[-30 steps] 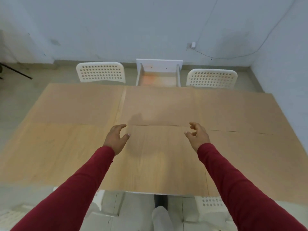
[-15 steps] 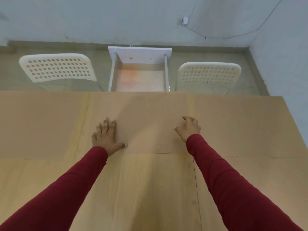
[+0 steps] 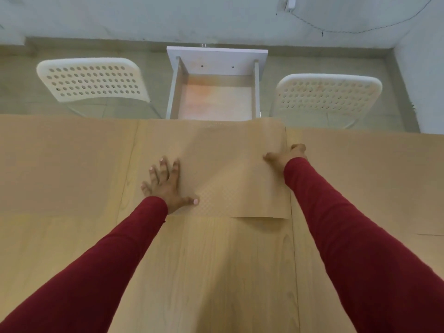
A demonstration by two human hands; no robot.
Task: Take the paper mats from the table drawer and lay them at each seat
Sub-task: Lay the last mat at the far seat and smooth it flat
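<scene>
A brown paper mat (image 3: 223,164) lies at the middle of the table's far edge, just in front of the open white drawer (image 3: 216,58). My left hand (image 3: 165,186) rests flat on the mat's left part with its fingers spread. My right hand (image 3: 288,156) pinches the mat's right edge, and the near right corner is lifted slightly off the wood. Two more paper mats lie flat, a left mat (image 3: 64,164) and a right mat (image 3: 360,179). The drawer's bottom shows bare board with an orange stain.
Beyond the far edge stand two white perforated chairs, a left chair (image 3: 91,79) and a right chair (image 3: 329,94), either side of the drawer. The wooden table (image 3: 216,272) stretches toward me. A grey wall with a cable runs behind.
I have leaned forward over the table. Both hands moved to the far middle mat: the left now lies flat on it, and the right has taken hold of its edge.
</scene>
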